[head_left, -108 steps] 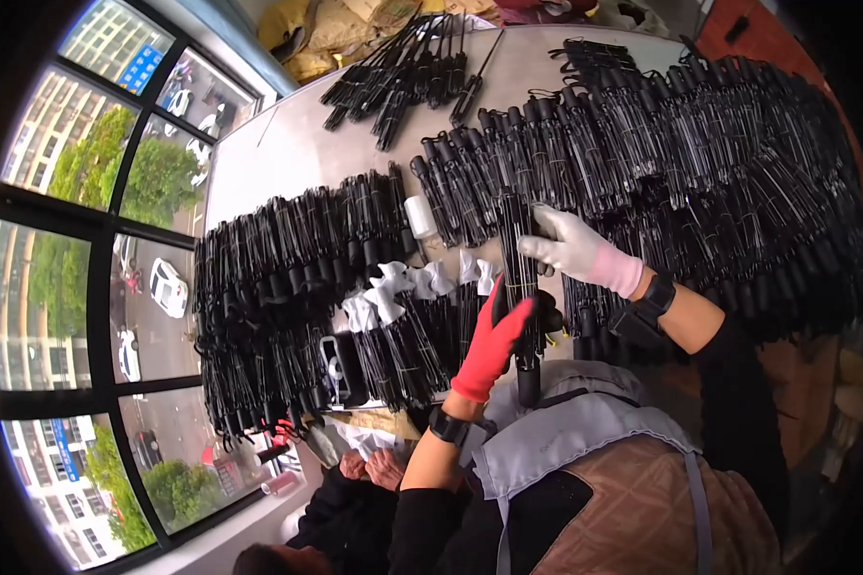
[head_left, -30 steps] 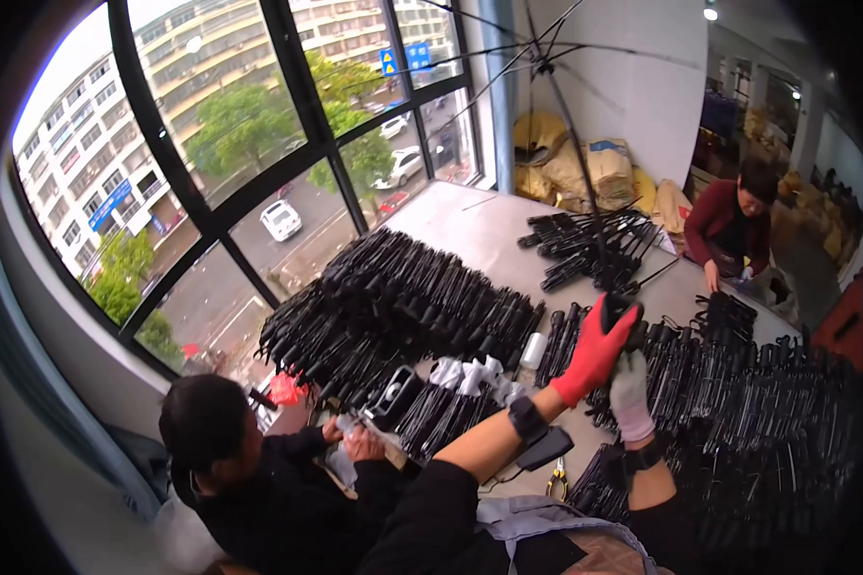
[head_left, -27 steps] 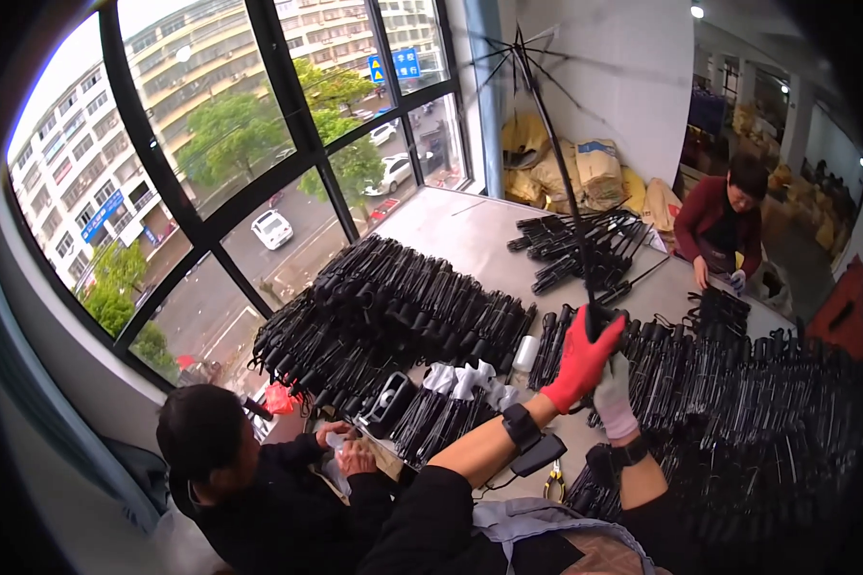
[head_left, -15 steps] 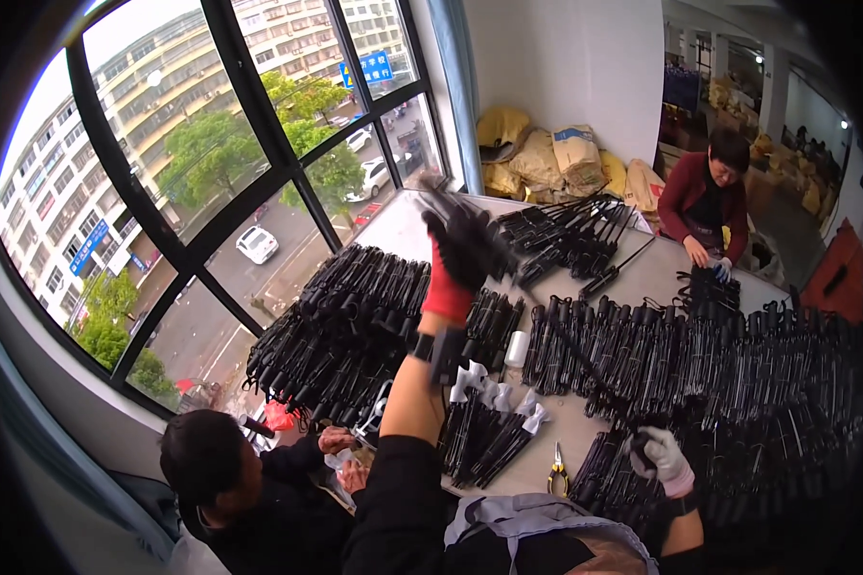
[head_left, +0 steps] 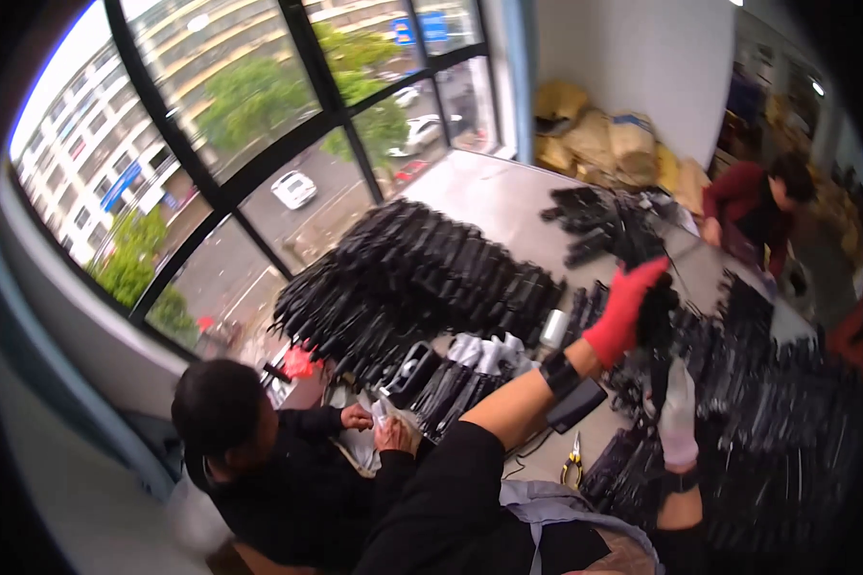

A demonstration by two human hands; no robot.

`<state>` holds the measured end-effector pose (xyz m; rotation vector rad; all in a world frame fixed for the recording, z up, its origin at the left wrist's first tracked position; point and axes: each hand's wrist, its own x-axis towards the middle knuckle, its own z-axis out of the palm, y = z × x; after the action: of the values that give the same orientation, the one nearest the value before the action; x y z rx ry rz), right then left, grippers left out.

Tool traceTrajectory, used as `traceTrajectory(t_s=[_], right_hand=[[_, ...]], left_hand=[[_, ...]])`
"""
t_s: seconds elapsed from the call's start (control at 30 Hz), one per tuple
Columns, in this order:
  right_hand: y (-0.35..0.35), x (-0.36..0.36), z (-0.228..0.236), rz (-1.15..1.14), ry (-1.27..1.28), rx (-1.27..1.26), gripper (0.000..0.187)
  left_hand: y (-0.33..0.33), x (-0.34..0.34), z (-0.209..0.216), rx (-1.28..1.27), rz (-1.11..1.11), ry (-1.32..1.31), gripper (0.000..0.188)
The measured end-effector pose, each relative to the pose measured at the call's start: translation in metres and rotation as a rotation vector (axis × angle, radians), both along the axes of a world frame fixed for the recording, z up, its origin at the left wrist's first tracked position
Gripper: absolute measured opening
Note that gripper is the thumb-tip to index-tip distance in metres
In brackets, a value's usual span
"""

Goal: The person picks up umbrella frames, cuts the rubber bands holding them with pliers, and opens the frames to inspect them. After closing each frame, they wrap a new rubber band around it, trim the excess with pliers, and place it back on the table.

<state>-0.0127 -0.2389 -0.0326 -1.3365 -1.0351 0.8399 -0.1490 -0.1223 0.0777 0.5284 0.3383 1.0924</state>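
My left hand (head_left: 633,311), in a red glove with dark fingers and palm, reaches across the table over the right-hand rows of black folded umbrellas (head_left: 767,393). Its fingers blend into the black things behind them, so their grip cannot be made out. Just below it, my right hand (head_left: 679,412) in a whitish glove is raised above the same rows. A slim black folded umbrella (head_left: 659,380) shows at its finger side and appears gripped, though blurred. A black box-like device (head_left: 577,406) sits at my left wrist.
More black umbrellas are stacked at left (head_left: 403,278), with a loose pile (head_left: 604,225) farther back. Yellow-handled pliers (head_left: 571,465) and a white roll (head_left: 553,329) lie nearer. One co-worker (head_left: 288,450) handles white plastic at left; another (head_left: 758,211) stands at far right. Sacks (head_left: 599,144) lean by the wall.
My left hand has swung from the far left, down and right, close to my right hand. My right hand has risen slightly. The view has turned, shifting the scene rightward.
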Motion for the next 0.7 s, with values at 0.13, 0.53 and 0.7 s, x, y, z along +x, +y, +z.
traceTrajectory(t_s=[0.13, 0.53, 0.7], right_hand=[[-0.014, -0.041, 0.04, 0.42, -0.008, -0.063, 0.042], [0.025, -0.048, -0.028, -0.056, 0.312, 0.191, 0.04], [0.033, -0.025, -0.004, 0.227, 0.089, -0.15, 0.041]], left_hand=[[0.007, -0.021, -0.006, 0.125, 0.127, 0.097, 0.026], [-0.049, -0.001, -0.037, 0.167, 0.129, 0.172, 0.043], [-0.046, -0.014, -0.023, 0.228, 0.311, 0.487, 0.042]])
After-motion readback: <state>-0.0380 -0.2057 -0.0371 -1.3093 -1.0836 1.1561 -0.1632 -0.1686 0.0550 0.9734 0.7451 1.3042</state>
